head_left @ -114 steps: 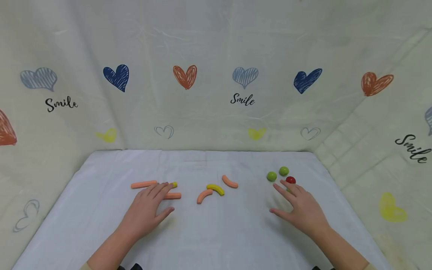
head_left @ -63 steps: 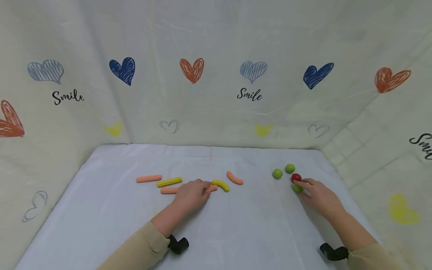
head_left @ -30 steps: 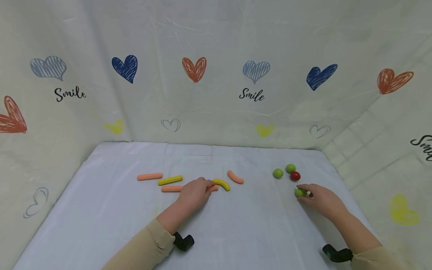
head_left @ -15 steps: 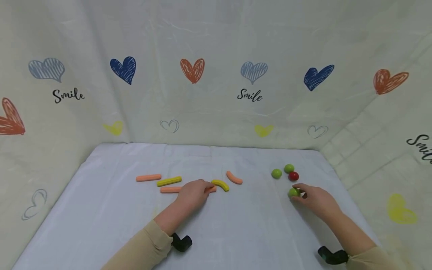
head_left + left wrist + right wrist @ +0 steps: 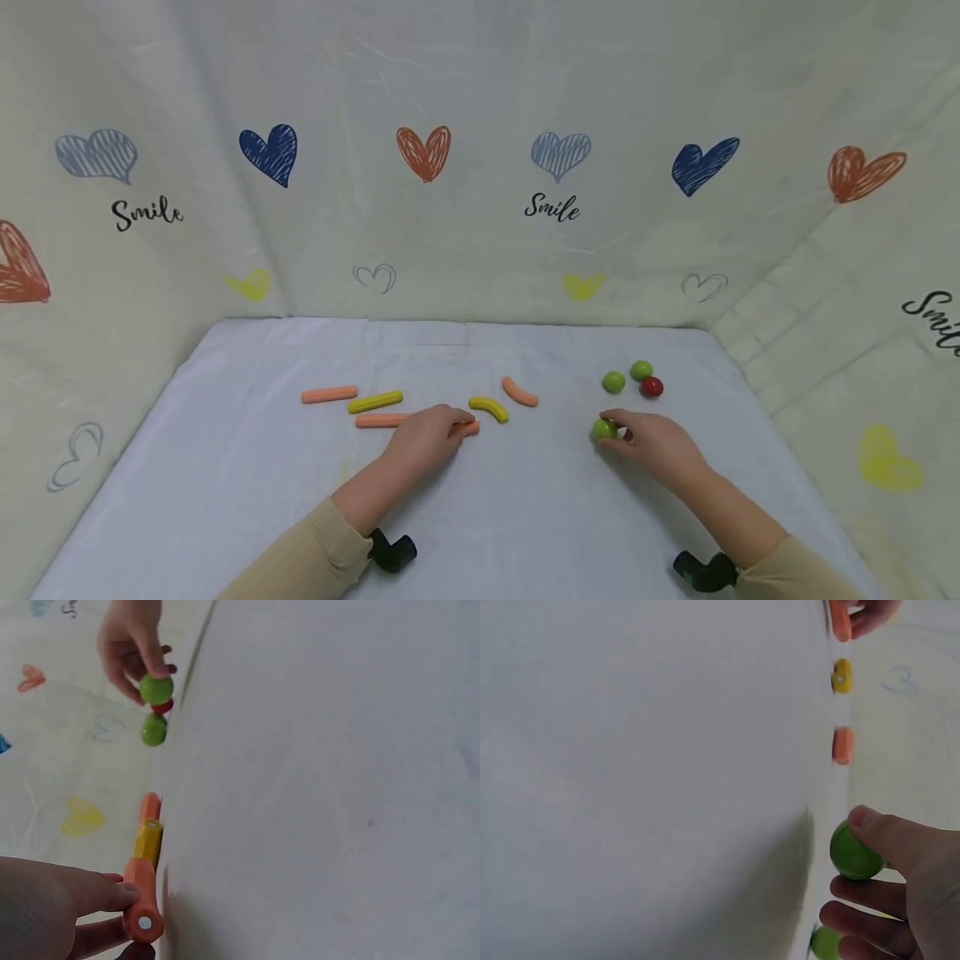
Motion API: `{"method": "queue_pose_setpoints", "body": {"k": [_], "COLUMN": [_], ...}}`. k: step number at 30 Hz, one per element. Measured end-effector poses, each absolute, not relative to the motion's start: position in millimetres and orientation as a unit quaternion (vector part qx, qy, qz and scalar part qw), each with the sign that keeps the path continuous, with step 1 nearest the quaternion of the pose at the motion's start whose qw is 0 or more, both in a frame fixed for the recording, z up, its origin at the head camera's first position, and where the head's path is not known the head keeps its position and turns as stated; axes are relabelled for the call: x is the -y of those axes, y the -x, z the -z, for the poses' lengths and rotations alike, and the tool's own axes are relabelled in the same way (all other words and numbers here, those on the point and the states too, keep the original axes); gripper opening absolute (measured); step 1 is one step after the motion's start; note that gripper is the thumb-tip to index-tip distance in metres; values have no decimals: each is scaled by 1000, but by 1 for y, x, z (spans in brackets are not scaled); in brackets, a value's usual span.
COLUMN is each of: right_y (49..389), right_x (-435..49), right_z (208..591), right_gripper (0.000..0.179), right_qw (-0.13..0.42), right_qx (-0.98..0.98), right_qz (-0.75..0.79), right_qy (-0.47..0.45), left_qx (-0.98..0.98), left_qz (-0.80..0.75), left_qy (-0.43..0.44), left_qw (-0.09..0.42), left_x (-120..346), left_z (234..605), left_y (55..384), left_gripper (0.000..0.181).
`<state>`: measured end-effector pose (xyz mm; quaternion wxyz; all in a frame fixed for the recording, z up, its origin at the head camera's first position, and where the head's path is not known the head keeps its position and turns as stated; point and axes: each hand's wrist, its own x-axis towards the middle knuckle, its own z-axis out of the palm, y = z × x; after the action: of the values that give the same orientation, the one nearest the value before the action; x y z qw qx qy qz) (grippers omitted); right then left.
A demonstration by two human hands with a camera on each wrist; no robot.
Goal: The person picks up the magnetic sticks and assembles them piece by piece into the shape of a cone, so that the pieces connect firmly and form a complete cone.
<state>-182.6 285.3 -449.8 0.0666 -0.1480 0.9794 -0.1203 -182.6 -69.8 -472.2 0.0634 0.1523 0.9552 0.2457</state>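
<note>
Your right hand (image 5: pixel 652 446) pinches a green ball (image 5: pixel 603 428), thumb on the near side, index finger on the far side; the ball sits at the fingertips, left of the palm. The right wrist view shows the other fingers apart from it. Can't tell if the ball touches the cloth (image 5: pixel 540 517).

Your left hand (image 5: pixel 427 437) pinches an orange curve (image 5: pixel 472 428) between thumb and fingers; its end sticks out right of the fingertips. The left wrist view has it running through your grip, round end facing the camera.

Nearest your left fingertips, just beyond and to the right: a yellow curve (image 5: pixel 489 408). Farther right, a second orange curve (image 5: pixel 520 392), apart from it. Left of that hand, an orange stick (image 5: pixel 381 421), its right end hidden behind the hand; can't tell if they touch. Beyond it, a yellow stick (image 5: pixel 375 402), then a second orange stick (image 5: pixel 329 394) farthest left.

Beyond your right hand: a second green ball (image 5: pixel 613 382), and to its right a third green ball (image 5: pixel 641 370) with a red ball (image 5: pixel 652 387) close against its near side.

Behind everything, a pale backdrop (image 5: pixel 480 83) with printed hearts.
</note>
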Motion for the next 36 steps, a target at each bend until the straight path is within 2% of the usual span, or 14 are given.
{"method": "queue_pose_setpoints", "body": {"k": [13, 20, 36], "right_y": [183, 185, 190], "right_x": [-210, -174, -149], "right_z": [453, 454, 459], "right_gripper": [41, 39, 37], "right_qw": [39, 46, -2], "right_qx": [-965, -957, -934], "right_qz": [125, 125, 138], "right_qy": [227, 258, 331], "left_qx": [-949, -952, -956], "left_qz": [-272, -266, -249], "left_qy": [-143, -136, -149], "left_qw": [65, 64, 54], "left_x": [73, 74, 72], "left_z": [476, 475, 466], "left_y": [175, 173, 166], "left_gripper": [25, 23, 24]}}
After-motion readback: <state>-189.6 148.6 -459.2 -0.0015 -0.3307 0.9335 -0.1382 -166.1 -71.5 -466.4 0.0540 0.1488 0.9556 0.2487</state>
